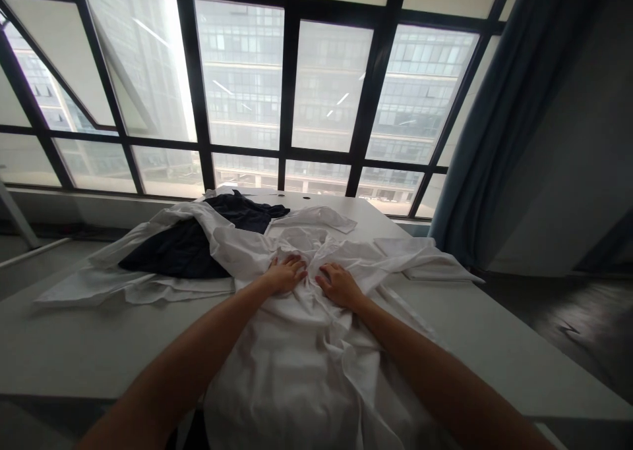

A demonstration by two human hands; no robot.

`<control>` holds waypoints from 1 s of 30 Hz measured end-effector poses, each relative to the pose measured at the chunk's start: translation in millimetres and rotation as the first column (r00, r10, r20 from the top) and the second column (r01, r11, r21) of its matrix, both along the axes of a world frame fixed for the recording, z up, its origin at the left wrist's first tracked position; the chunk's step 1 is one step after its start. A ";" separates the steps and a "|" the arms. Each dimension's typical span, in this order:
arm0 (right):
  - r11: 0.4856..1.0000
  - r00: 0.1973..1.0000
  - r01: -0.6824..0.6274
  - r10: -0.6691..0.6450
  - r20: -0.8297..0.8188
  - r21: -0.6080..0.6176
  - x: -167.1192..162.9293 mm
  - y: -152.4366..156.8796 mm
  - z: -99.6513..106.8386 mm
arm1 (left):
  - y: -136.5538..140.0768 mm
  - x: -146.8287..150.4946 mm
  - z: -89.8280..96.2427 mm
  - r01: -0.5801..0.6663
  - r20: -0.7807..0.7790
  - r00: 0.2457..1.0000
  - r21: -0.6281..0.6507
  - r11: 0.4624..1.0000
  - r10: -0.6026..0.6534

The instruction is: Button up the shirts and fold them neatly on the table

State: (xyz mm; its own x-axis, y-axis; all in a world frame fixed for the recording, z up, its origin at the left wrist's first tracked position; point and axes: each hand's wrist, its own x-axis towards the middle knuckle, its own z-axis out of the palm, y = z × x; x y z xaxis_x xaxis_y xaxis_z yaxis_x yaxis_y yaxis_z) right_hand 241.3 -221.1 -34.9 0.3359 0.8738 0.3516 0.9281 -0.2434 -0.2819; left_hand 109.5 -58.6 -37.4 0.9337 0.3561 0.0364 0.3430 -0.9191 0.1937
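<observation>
Shirt (297, 344) of white cloth, laid loosely over the desk (59, 351), with the collar (306, 239) toward the far edge and the lower part hanging over the near edge. Left hand (287, 273) resting on the upper front, fingers rather close together and a little bent; right hand (339, 284) just opposite, near to the left but apart from it, fingers bent and slightly spread. Not possible to tell about any pinch of cloth beneath either hand. Probably light and quite soft in handling, maybe a bit firmer at the collar only; not fragile, but easy to wrinkle and likely to slide on the smooth desk, with some pull from the hanging part. Best to take hold at both sides of the collar, with several fingers rather than one small pinch. Toward the left side of the desk, dark cloth (173, 252) and loose white cloth (84, 285); at the right edge, folded white cloth (440, 273), easy to confuse with the shirt because of similar colour.
</observation>
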 end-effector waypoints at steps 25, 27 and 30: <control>0.861 0.930 0.362 -0.312 0.193 -0.358 183.9 76.5 21.3 | 101.8 33.5 29.5 -0.008 0.113 0.993 0.388 0.922 -0.038; 0.866 0.930 0.362 -0.314 0.189 -0.344 198.1 86.2 18.4 | 113.9 38.4 39.4 -0.161 0.180 0.979 0.383 0.909 0.098; 0.890 0.950 0.313 -0.297 0.099 -0.330 210.6 100.2 17.6 | 134.5 46.5 45.4 -0.365 0.146 0.930 0.287 0.886 0.336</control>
State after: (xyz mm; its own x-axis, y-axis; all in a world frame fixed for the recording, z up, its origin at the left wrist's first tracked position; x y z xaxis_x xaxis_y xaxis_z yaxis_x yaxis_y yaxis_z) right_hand 452.0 -120.9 -17.2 0.5964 0.7993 0.0745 0.8022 -0.5899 -0.0927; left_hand 156.0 76.0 8.0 0.7374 0.6180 0.2727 0.6485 -0.7606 -0.0299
